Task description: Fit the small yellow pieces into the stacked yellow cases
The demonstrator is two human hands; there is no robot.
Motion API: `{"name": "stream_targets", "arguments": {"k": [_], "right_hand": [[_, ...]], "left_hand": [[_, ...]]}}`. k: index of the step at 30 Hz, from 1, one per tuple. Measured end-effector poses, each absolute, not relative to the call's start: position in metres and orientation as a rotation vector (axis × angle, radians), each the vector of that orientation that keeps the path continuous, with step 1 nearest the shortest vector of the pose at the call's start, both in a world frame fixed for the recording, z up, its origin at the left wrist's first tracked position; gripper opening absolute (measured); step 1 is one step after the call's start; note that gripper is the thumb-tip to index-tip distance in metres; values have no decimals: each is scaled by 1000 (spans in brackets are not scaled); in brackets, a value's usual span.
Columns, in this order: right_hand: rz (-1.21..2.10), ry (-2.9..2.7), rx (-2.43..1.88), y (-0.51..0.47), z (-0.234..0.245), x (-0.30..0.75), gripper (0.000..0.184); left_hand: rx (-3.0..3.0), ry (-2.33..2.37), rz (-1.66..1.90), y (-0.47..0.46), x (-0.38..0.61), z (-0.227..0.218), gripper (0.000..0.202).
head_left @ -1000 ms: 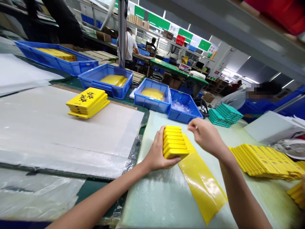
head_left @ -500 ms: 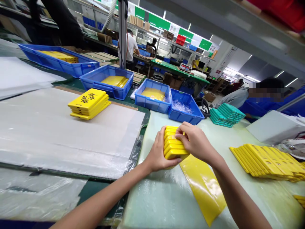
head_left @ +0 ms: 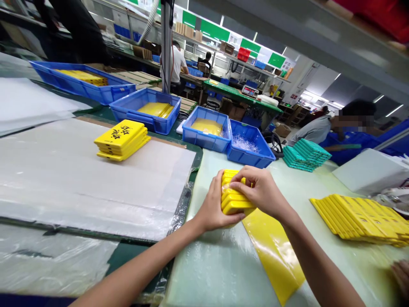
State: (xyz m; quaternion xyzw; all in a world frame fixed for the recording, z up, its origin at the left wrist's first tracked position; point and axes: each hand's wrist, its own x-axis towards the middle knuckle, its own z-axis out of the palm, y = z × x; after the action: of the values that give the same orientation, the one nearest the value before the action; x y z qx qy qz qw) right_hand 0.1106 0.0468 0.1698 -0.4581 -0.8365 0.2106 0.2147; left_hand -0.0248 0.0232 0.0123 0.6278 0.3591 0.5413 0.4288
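Note:
My left hand (head_left: 214, 207) is wrapped round a stack of several yellow flat cases (head_left: 238, 207), its thumb along the lower front edge and its fingers on the far side. The cases have rounded edges and are held together just above the pale table. My right hand (head_left: 260, 187) touches the edges of the same stack, thumb and forefinger pinched together. A small shiny clear patch shows on the stack by those fingertips; whether the fingers hold it is hard to see. Below the hands lies a glossy yellow sheet (head_left: 275, 256), partly covered by my right forearm.
Yellow cases with black lettering (head_left: 121, 138) are piled on the white-covered board (head_left: 79, 183) at left. Blue bins (head_left: 153, 123) line the back. Teal cases (head_left: 305, 155) and a yellow row (head_left: 354, 215) lie right. Another person's hand (head_left: 401, 273) shows at the right edge.
My right hand's pinched fingertips have slid a little to the left across the stack's edges. My left hand keeps its hold. Another person's hand has come in at the lower right.

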Motion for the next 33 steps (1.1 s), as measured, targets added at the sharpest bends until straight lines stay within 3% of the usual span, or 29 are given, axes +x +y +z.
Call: {"name": "stream_targets", "arguments": {"k": [6, 10, 14, 19, 29, 33], "right_hand": [[286, -2501, -1342, 53, 172, 127, 15], [90, -2213, -1318, 64, 194, 148, 14], [383, -2268, -1170, 67, 202, 136, 13], [599, -2379, -1144, 69, 175, 102, 14], [117, -2624, -1557, 72, 194, 128, 16], [230, -2414, -1446, 76, 200, 144, 15]], "left_hand": [[1584, 893, 1361, 24, -25, 11, 136], [1584, 887, 1375, 24, -26, 10, 138], [1578, 880, 1384, 24, -26, 12, 135], [1623, 859, 1412, 26, -26, 12, 125], [1589, 884, 1362, 24, -25, 10, 136], [1588, 867, 1396, 24, -24, 11, 136]]}}
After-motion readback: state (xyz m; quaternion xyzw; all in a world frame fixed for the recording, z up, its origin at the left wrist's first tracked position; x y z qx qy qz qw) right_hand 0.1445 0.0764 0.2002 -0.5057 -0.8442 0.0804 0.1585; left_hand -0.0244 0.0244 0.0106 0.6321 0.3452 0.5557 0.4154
